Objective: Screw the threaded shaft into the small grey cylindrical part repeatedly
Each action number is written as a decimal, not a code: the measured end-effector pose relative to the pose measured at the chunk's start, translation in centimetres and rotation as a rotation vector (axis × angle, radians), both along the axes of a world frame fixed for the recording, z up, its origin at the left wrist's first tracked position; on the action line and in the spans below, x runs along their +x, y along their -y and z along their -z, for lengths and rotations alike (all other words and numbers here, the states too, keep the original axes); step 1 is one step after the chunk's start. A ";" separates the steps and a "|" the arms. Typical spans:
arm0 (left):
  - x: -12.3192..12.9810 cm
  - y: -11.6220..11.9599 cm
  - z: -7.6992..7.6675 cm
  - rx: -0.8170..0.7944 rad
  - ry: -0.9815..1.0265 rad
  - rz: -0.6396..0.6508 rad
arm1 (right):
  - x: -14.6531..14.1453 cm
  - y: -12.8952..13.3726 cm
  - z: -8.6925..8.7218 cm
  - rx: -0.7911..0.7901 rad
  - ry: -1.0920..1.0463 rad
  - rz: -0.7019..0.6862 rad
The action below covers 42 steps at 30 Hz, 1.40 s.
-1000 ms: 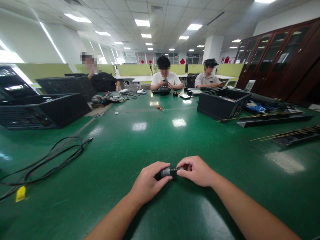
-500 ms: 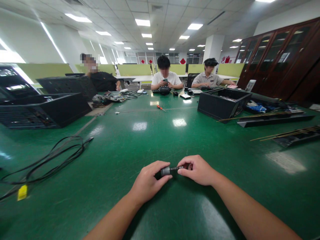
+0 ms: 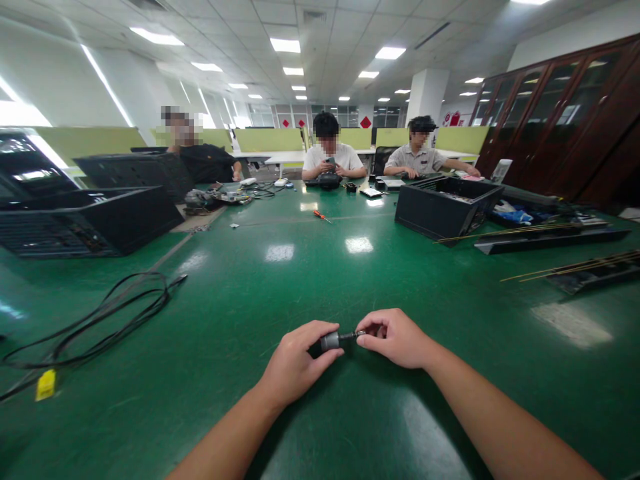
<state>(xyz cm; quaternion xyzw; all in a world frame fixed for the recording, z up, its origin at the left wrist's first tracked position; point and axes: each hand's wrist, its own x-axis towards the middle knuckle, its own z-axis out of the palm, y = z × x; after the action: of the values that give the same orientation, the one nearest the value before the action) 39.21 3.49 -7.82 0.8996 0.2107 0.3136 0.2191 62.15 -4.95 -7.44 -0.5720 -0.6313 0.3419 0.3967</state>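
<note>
My left hand (image 3: 294, 363) is closed around a small dark tool handle with a grey metal collar (image 3: 330, 341), held just above the green table (image 3: 240, 313). A thin dark bit (image 3: 350, 335) sticks out of the collar to the right. My right hand (image 3: 395, 339) pinches that bit between thumb and fingertips. Both hands meet at the near middle of the table. The rest of the handle is hidden in my left palm.
Black cables (image 3: 107, 313) with a yellow tag (image 3: 45, 385) lie at the left. Open black computer cases stand at far left (image 3: 95, 223) and far right (image 3: 445, 207), with black panels (image 3: 550, 239) beyond. A red screwdriver (image 3: 320, 215) lies mid-table. Three people sit at the far end.
My hands have stayed almost still, shifting very slightly away from me. The person at the far right has reached an arm out over the table.
</note>
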 end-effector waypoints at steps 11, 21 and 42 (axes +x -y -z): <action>-0.1 -0.1 -0.1 0.007 0.000 -0.006 | 0.3 -0.1 0.0 -0.017 -0.016 0.004; -0.1 -0.3 -0.1 0.005 -0.018 -0.020 | 0.3 0.0 -0.3 -0.032 0.002 0.011; -8.6 -0.9 -3.8 0.169 -0.078 -0.304 | 2.3 -0.3 -0.1 -0.059 0.025 0.061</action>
<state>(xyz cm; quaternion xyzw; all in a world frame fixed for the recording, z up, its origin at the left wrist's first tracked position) 30.64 4.40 -3.98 0.8841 0.3254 0.3245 0.0843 64.41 -4.69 -7.37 -0.6067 -0.6080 0.3411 0.3820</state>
